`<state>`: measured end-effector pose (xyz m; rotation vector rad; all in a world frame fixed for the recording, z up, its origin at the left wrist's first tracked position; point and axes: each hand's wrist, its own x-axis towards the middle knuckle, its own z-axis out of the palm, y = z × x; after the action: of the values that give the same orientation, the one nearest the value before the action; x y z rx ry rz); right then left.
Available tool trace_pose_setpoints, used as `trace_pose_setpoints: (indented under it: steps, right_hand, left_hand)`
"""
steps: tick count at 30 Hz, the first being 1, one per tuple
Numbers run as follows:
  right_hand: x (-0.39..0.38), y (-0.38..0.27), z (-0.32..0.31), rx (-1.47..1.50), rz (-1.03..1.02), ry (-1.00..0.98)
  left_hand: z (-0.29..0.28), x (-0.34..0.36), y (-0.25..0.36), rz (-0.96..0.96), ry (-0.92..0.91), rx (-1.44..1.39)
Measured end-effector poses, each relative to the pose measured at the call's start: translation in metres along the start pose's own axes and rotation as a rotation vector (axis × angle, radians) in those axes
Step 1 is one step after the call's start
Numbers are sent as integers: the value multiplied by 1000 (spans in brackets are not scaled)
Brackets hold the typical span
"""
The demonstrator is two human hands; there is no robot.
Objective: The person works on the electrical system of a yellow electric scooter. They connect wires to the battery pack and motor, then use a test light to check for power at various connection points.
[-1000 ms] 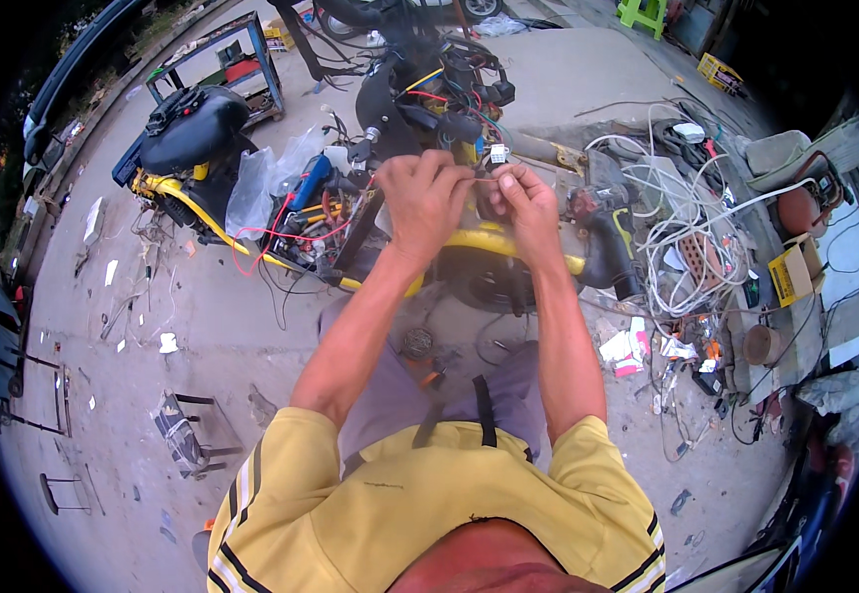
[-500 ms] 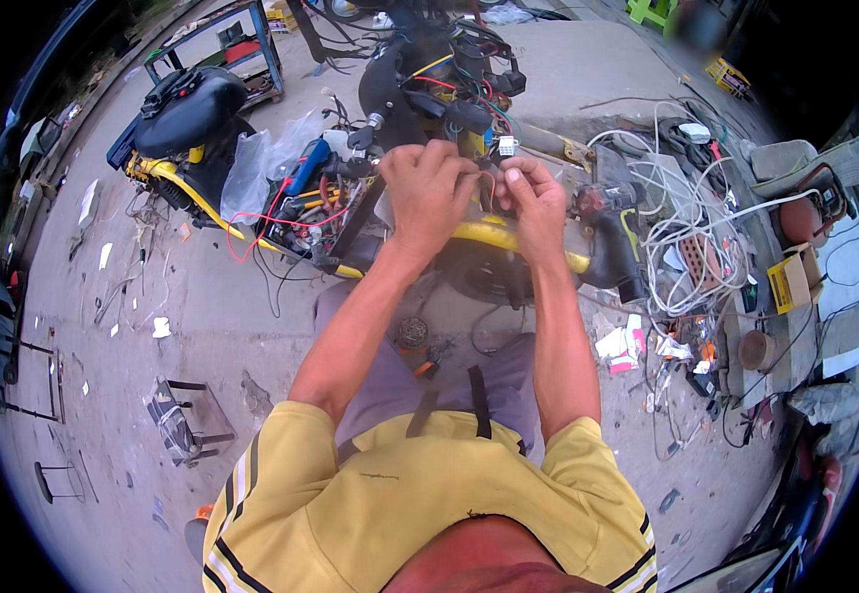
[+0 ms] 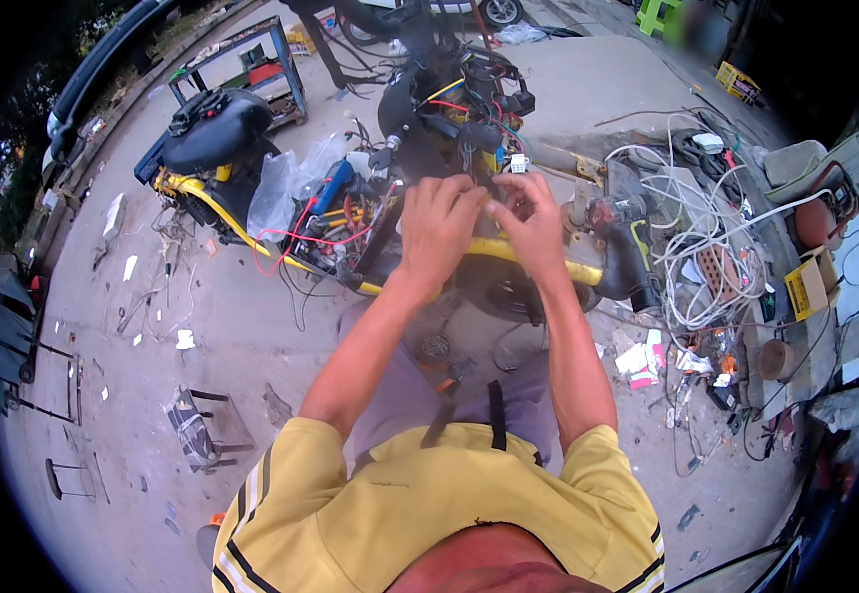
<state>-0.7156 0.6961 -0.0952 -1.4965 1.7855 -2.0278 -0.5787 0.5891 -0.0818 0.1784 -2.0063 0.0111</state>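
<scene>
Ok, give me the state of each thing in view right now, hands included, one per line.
left hand: raised over the stripped scooter, fingers curled, meeting the other hand; what it pinches is too small to tell
right hand: fingers bent, fingertips against the left hand
stripped scooter: panels off, yellow frame and wiring exposed
black seat: detached, lying at the left
white cables: tangled in a loose heap
clear plastic bag: crumpled

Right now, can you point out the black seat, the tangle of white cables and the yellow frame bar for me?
black seat (image 3: 214,138), head view, middle of its top cushion.
white cables (image 3: 698,247), head view, centre of the tangle.
yellow frame bar (image 3: 587,271), head view, stretch right of the hands.
</scene>
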Motion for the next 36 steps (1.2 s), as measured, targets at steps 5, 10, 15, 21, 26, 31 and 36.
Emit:
trace_pose_setpoints:
  steps: [5,10,15,21,26,31,36]
  right_hand:
    - [-1,-16,13,-229,-193,87]
    - [3,-4,21,-315,-247,144]
    - [-1,-15,14,-425,-276,43]
    - [0,-33,-1,-276,-283,109]
    - [11,-53,-7,-210,-209,140]
    - [16,-57,-4,-299,-248,174]
    - [27,-64,7,-443,-312,219]
  left_hand:
    - [-15,15,-5,33,9,-16]
    - [-34,52,-3,38,49,39]
    - [-43,75,0,15,-51,97]
    - [-54,84,-1,95,-136,124]
    - [-61,88,-11,141,-156,90]
    - [-64,97,-25,186,-197,15]
    - [-67,121,-31,213,-302,73]
